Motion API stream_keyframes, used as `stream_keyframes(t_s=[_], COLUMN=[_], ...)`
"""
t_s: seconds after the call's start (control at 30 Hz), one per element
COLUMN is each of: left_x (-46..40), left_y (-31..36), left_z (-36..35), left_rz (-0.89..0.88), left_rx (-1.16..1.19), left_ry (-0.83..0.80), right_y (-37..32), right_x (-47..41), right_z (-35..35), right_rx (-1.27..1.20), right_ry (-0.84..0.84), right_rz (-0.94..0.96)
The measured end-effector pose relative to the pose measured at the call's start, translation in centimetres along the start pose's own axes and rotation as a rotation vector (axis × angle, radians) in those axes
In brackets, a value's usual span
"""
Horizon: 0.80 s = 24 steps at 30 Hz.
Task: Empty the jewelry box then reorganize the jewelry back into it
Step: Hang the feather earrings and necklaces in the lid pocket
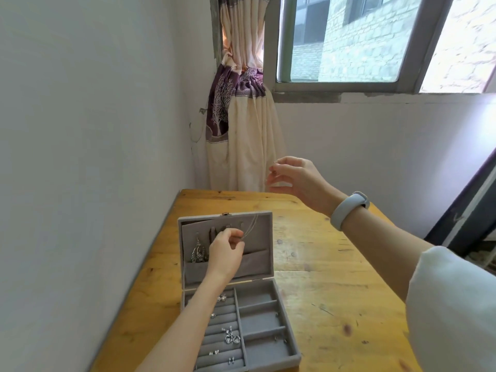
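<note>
A grey velvet jewelry box (pixel 279 315) lies open on the wooden table (pixel 335 277), its lid (pixel 261 229) standing upright. My left hand (pixel 225 251) is in front of the lid, pinching a thin silver necklace chain (pixel 251 226) at its lower end. The chain runs up toward my right hand (pixel 292 175), raised above the table's far edge, with its fingertips pinched on the upper end. Silver pendant earrings (pixel 198 252) hang in the lid's pocket. Several rings and studs (pixel 230 336) sit in the left ring rolls. The right compartments (pixel 261 320) hold almost nothing.
The table stands against a white wall (pixel 94 157) on the left. A tied cream and purple curtain (pixel 239 124) hangs behind the far edge, below a window (pixel 349 44). A pale band (pixel 346 209) is on my right wrist. Bare tabletop lies right of the box.
</note>
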State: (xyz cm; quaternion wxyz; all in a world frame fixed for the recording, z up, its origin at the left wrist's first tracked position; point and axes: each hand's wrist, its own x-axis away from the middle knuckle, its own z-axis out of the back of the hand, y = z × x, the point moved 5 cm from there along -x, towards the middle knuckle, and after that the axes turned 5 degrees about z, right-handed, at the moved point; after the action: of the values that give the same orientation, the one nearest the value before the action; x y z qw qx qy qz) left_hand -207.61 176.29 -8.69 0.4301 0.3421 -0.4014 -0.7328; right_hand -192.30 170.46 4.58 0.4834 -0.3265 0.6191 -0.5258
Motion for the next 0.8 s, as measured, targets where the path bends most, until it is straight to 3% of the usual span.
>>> stream_keyframes(t_s=[0.1, 0.23, 0.33, 0.5, 0.8], left_x=[0.2, 1.6, 1.9, 2.3, 3.2], left_y=[0.7, 0.9, -0.3, -1.6, -1.7], left_z=[-0.7, -1.9, -2.8, -2.6, -2.2], left_rz=[-0.112, -0.382, -0.436, -0.491, -0.506], left_rx=[-0.164, -0.720, -0.950, -1.040, -0.991], left_ry=[0.083, 0.213, 0.219, 0.194, 0.184], right_y=[0.2, 0.7, 1.0, 0.4, -0.7], right_x=[-0.8, -1.2, -1.3, -1.6, -1.8], right_z=[-0.6, -0.8, -0.8, -0.7, -1.6], right_rx=[0.015, 0.017, 0.027, 0.041, 0.014], right_ry=[-0.001, 0.011, 0.025, 0.057, 0.079], right_rz=[-0.001, -0.011, -0.015, 0.022, 0.070])
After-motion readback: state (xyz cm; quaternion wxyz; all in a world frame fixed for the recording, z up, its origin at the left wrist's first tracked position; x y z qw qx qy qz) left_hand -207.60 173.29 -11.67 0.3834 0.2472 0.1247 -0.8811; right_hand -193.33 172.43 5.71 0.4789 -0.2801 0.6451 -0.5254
